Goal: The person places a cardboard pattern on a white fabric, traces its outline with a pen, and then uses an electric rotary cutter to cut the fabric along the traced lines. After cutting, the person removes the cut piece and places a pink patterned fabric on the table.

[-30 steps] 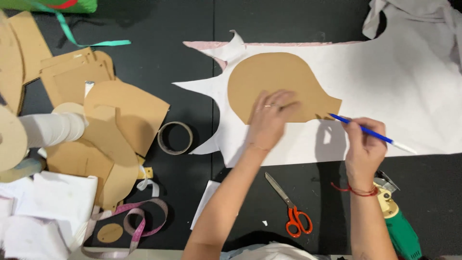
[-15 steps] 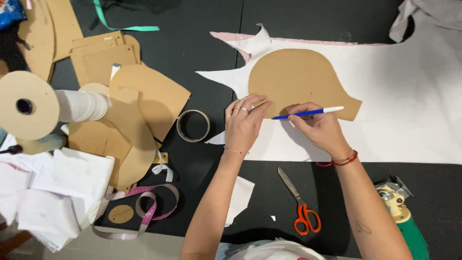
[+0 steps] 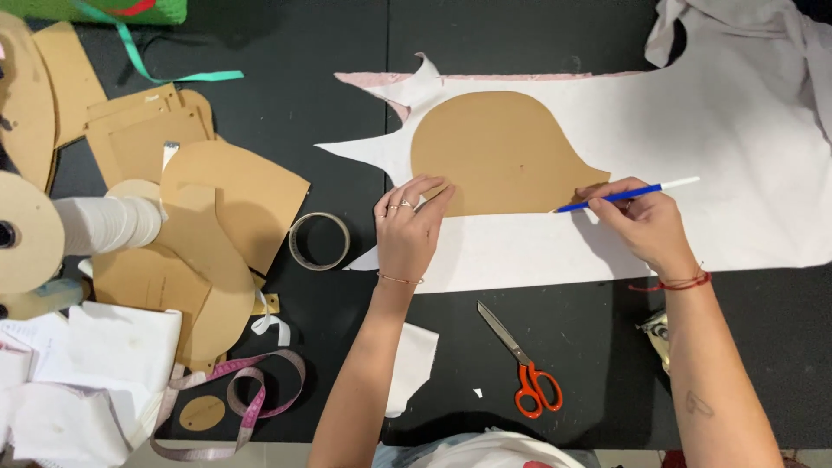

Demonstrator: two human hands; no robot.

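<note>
A brown card pattern piece (image 3: 498,156), rounded like a dome on one side with a straight lower edge and a short tab at its right end, lies flat on a sheet of white fabric (image 3: 676,147) spread over the black worktop (image 3: 347,43); the fabric is smooth and matte, its left end cut into pointed flaps, a thin pink strip along its upper edge. The left hand (image 3: 409,227) rests on the lower left corner of the card, fingers stretched out and close together, pressing it flat, rings on two fingers and a thin bracelet at the wrist; the right hand (image 3: 646,221), a red cord round its wrist, pinches a blue pen with a white end (image 3: 626,194), its tip at the card's lower right edge. Orange-handled scissors (image 3: 524,364) lie shut on the bare worktop below the fabric, between the two forearms; a ring of tape (image 3: 319,241) sits just left of the cloth. Further left, more brown card shapes (image 3: 234,199) are stacked in a loose overlapping heap, curved and angular; a roll of white ribbon on a card spool (image 3: 104,224) lies on its side against them; a pink measuring tape (image 3: 251,394) loops near the front edge beside folded white cloth pieces (image 3: 78,381); a teal ribbon (image 3: 165,65) trails across the top left.
</note>
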